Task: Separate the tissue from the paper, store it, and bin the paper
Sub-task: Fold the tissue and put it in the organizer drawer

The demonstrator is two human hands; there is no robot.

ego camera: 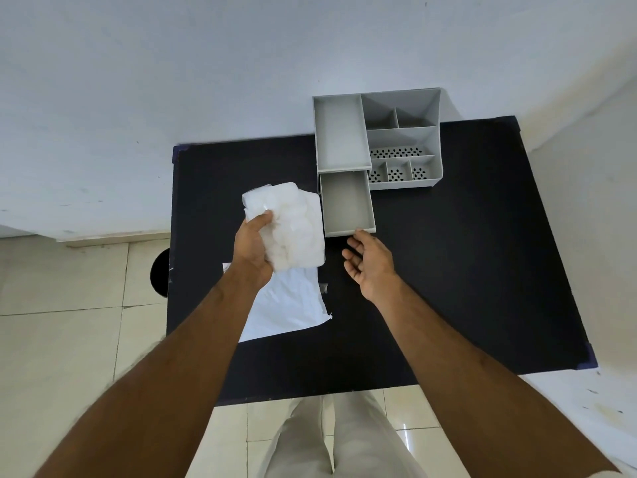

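My left hand (253,244) grips a thick stack of white tissue (293,225) and holds it above the black table (448,270), just left of the pulled-out grey drawer (348,205). The drawer is empty and sticks out of a grey desk organiser (401,139). Just below the drawer's front edge, my right hand (370,263) is open, palm up, with its fingertips close to the drawer front. A flat white paper wrapper (289,305) lies on the table under my left wrist, partly hidden by my forearm.
The organiser stands at the table's far edge against a white wall, with several empty compartments, some with perforated floors. A round black bin (160,272) shows on the tiled floor by the table's left edge. A small scrap (323,288) lies beside the wrapper.
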